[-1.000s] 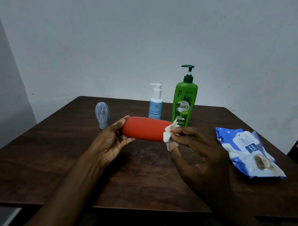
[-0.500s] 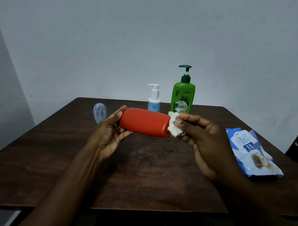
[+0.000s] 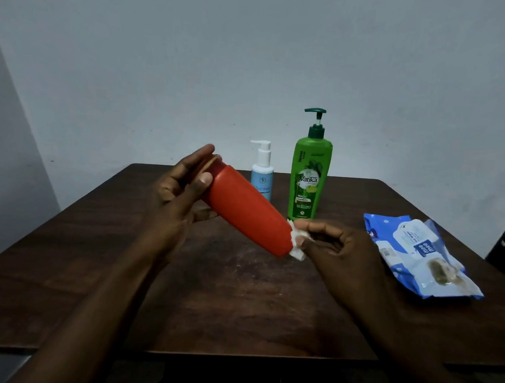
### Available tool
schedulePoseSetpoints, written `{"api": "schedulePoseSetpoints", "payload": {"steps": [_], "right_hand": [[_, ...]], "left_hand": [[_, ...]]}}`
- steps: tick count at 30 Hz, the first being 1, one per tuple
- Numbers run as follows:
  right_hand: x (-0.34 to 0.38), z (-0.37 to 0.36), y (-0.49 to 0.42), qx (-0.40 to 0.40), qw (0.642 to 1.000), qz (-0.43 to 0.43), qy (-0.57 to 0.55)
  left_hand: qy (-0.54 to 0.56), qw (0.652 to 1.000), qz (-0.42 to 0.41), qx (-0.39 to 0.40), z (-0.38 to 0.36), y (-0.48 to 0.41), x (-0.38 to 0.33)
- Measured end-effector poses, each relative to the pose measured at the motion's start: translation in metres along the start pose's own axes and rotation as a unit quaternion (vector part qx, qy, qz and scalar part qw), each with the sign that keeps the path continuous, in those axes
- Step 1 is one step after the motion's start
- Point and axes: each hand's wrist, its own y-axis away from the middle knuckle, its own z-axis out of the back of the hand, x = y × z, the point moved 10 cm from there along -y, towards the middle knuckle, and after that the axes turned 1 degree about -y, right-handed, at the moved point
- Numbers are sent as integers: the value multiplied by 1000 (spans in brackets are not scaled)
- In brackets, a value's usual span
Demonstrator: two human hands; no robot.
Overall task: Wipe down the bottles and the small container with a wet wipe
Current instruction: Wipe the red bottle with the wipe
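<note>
The red bottle (image 3: 244, 209) has tipped from level to a slant, its left end raised in the curled grip of the left hand (image 3: 179, 194), its lower end touching the wet wipe (image 3: 296, 245) pinched in the right hand (image 3: 338, 250) above the tabletop (image 3: 240, 306), before the standing green pump bottle (image 3: 308, 176) and white pump bottle (image 3: 262, 174).

Red bottle (image 3: 246, 211), green bottle (image 3: 308, 179), white wipe (image 3: 296, 245)

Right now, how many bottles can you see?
3. A red bottle tilted in the left hand, a small blue pump bottle standing at the far edge of the table, a tall green pump bottle to its right. That hand may hide others.
</note>
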Motion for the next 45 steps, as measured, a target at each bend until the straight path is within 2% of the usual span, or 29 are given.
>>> {"api": "schedulePoseSetpoints", "payload": {"steps": [4, 6, 10, 15, 21, 26, 29, 33, 35, 38, 40, 43, 45], "right_hand": [[-18, -12, 3, -13, 997, 19, 73], [-18, -17, 3, -20, 997, 32, 74], [-10, -28, -5, -25, 999, 39, -11], [32, -33, -30, -23, 991, 79, -110], [33, -31, -33, -23, 988, 84, -130], [3, -22, -23, -52, 988, 42, -137], [7, -15, -25, -71, 985, 51, -148], [32, -5, -26, -122, 979, 129, -101], [51, -6, -22, -134, 969, 205, -26], [78, -26, -5, -136, 921, 343, 126], [86, -45, 2, -115, 891, 403, 173], [86, -52, 4, -105, 876, 428, 196], [81, -40, 2, -117, 887, 412, 172]], "left_hand": [[-80, 996, -37, 32, -15, 3, -18], [-108, 992, -38, 50, -22, 2, -20], [-149, 984, -26, 98, -35, 1, -14], [-142, 980, -20, 134, -44, 1, -13], [-115, 984, -12, 133, -50, 1, -12], [-93, 993, 16, 66, -52, 8, 4], [-82, 995, 23, 53, -59, 15, 17], [-107, 993, 17, 53, -64, 14, 20], [-122, 991, 9, 51, -66, 12, 20], [-143, 989, -8, 42, -66, 9, 20], [-159, 986, -29, 36, -64, 9, 19], [-178, 982, -49, 42, -62, 11, 15], [-190, 980, -43, 48, -65, 12, 15]]}}
